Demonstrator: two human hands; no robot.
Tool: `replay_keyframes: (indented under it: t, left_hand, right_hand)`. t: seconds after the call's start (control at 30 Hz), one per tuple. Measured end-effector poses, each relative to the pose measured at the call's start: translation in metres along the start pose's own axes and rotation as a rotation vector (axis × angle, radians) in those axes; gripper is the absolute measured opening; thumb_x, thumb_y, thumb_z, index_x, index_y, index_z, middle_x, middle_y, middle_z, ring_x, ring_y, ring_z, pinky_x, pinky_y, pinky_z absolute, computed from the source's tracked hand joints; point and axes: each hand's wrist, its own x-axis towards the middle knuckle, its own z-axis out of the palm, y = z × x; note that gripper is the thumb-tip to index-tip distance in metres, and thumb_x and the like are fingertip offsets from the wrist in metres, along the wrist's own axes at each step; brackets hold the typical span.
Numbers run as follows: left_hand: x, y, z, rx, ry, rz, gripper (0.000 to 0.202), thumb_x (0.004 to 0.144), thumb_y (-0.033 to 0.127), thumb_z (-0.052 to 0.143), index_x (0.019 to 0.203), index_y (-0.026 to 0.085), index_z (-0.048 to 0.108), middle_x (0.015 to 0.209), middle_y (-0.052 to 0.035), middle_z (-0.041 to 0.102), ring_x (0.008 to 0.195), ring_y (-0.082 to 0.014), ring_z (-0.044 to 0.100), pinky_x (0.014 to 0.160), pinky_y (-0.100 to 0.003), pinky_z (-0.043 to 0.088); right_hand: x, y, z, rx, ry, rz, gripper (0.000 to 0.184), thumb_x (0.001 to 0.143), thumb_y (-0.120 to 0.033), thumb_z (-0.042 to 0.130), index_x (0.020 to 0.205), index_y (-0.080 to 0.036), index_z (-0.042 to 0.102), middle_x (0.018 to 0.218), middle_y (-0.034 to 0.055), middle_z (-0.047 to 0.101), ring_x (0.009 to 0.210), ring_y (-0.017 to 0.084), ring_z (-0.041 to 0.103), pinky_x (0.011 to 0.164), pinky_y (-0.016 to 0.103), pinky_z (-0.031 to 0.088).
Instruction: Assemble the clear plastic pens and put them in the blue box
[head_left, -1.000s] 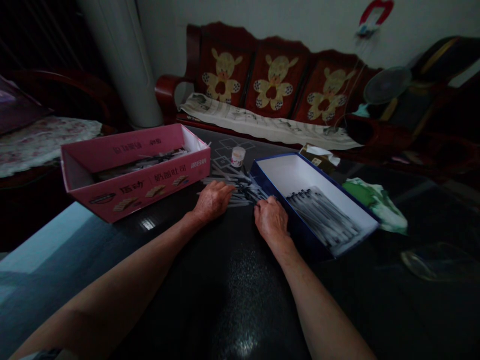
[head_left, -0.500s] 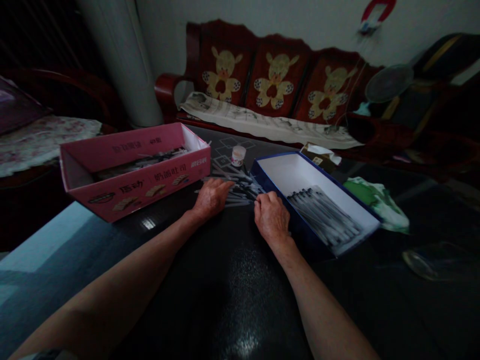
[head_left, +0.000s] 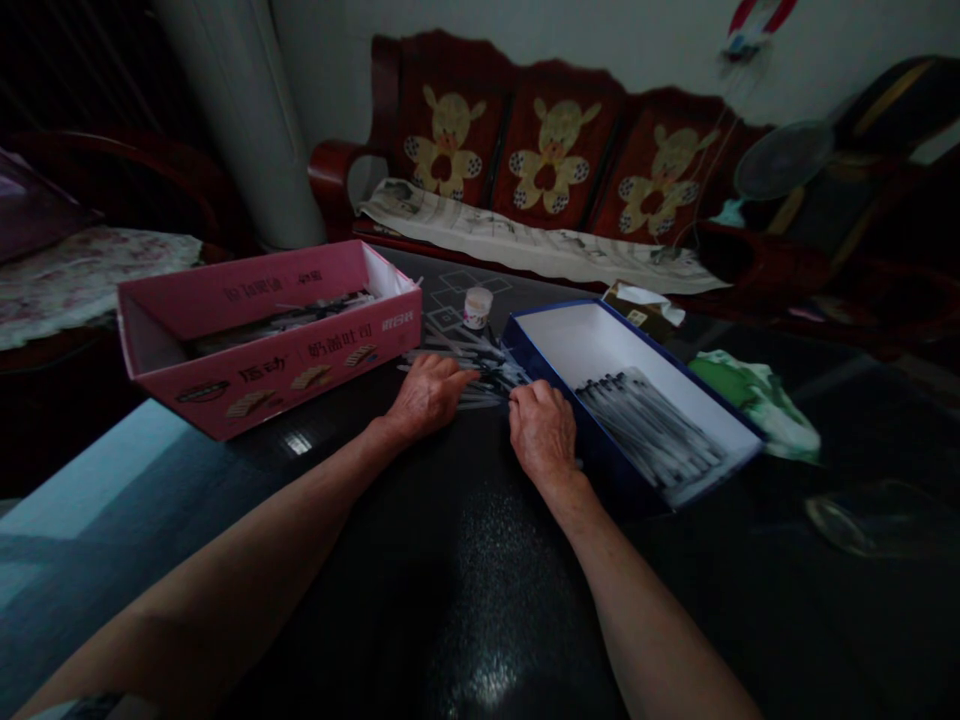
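Observation:
Slim pens or pen barrels, pale and see-through with some dark parts, lie in a loose pile on the dark tabletop. My left hand is at the near left edge of this pile, fingers bent together and the index finger reaching over dark pieces. Opposite it, my right hand is closed, its fingertips pinched at the pile's right edge, beside the blue box. What either hand grips is too dark and small to make out. Inside the blue box, with its white lining, lies a row of similar pens with dark ends.
On the left stands a pink carton holding more thin pieces. A small white cup is behind the pile. Beyond the blue box are a tissue box and a green-and-white plastic bag. A wooden sofa stands behind the table.
My left hand has shifted slightly right over the pile, its index finger reaching farther. My right hand has stayed almost in place. The view has tilted a little.

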Motion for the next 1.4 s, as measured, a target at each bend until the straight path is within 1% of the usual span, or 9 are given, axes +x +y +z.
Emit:
replay_keyframes:
  t: [0.13,0.33,0.53,0.77,0.97,1.13,1.27,1.33,1.4]
  left_hand:
    - [0.003,0.009,-0.008,-0.02,-0.014,0.04,0.031,0.092,0.024,0.043,0.114,0.024,0.066,0.083,-0.007,0.061,0.079,-0.0211,0.05,0.079,-0.039,0.036]
    - [0.003,0.021,-0.01,-0.034,-0.024,0.037,0.031,0.092,0.042,0.047,0.107,0.026,0.069,0.081,-0.0057,0.059,0.079,-0.0211,0.049,0.078,-0.038,0.034]
    - [0.003,0.016,-0.005,-0.028,0.05,-0.067,0.024,0.088,0.035,0.052,0.092,0.023,0.072,0.073,-0.0037,0.06,0.075,-0.0195,0.05,0.077,-0.037,0.034]
    - [0.001,0.008,0.0,-0.009,0.098,-0.139,0.025,0.089,0.034,0.05,0.089,0.023,0.072,0.072,-0.0045,0.058,0.075,-0.0199,0.049,0.078,-0.037,0.035]
    - [0.002,0.013,-0.004,-0.032,0.044,-0.073,0.029,0.093,0.038,0.048,0.103,0.023,0.069,0.081,-0.0056,0.061,0.08,-0.0208,0.05,0.077,-0.037,0.036]
    - [0.003,0.023,-0.007,-0.059,-0.012,0.018,0.03,0.095,0.031,0.044,0.115,0.024,0.064,0.086,-0.0058,0.062,0.08,-0.0206,0.049,0.078,-0.036,0.036]
    - [0.002,0.024,-0.005,-0.065,-0.017,0.025,0.036,0.097,0.031,0.036,0.124,0.024,0.059,0.082,-0.0054,0.059,0.079,-0.0205,0.047,0.077,-0.035,0.036]
    - [0.001,0.022,-0.004,-0.068,-0.007,-0.004,0.038,0.098,0.032,0.033,0.129,0.026,0.056,0.078,-0.0045,0.057,0.077,-0.0201,0.046,0.075,-0.035,0.035]
    - [0.001,0.02,-0.004,-0.067,0.005,-0.028,0.04,0.099,0.032,0.03,0.131,0.027,0.054,0.077,-0.0041,0.056,0.076,-0.0197,0.045,0.074,-0.034,0.035]
  right_hand:
    - [0.001,-0.001,-0.001,0.029,0.027,0.0,0.016,0.092,-0.024,0.047,0.097,-0.019,0.061,0.098,0.0086,0.061,0.089,0.023,0.051,0.077,0.035,0.031]
    - [-0.002,-0.013,-0.002,0.142,0.033,-0.09,0.019,0.094,-0.023,0.042,0.099,-0.02,0.06,0.094,0.0067,0.064,0.093,0.022,0.053,0.082,0.035,0.032]
    - [-0.001,-0.008,0.002,0.304,0.171,-0.07,0.025,0.091,-0.028,0.048,0.111,-0.016,0.058,0.112,0.0115,0.059,0.105,0.024,0.051,0.091,0.037,0.036]
    - [0.001,0.001,0.004,0.42,0.184,-0.021,0.027,0.092,-0.021,0.039,0.103,-0.017,0.064,0.099,0.0097,0.057,0.097,0.02,0.054,0.089,0.032,0.043]
    - [0.003,0.001,0.006,0.51,0.174,0.056,0.023,0.09,-0.022,0.042,0.097,-0.019,0.064,0.093,0.0075,0.062,0.09,0.019,0.059,0.084,0.031,0.045]
    - [0.0,-0.011,0.008,0.649,0.204,0.1,0.014,0.087,-0.024,0.048,0.087,-0.019,0.061,0.086,0.0056,0.067,0.08,0.017,0.062,0.078,0.029,0.048]
    - [0.001,-0.014,0.006,0.848,0.131,0.132,0.017,0.087,-0.023,0.046,0.096,-0.019,0.061,0.09,0.0053,0.071,0.08,0.016,0.066,0.076,0.029,0.051]
    - [0.004,-0.007,0.002,0.923,0.089,0.145,0.022,0.088,-0.024,0.043,0.102,-0.019,0.06,0.095,0.0059,0.071,0.081,0.016,0.068,0.073,0.029,0.053]
    - [0.008,0.005,-0.003,0.927,0.102,0.186,0.025,0.088,-0.024,0.042,0.105,-0.019,0.059,0.099,0.007,0.071,0.079,0.016,0.068,0.07,0.03,0.053]
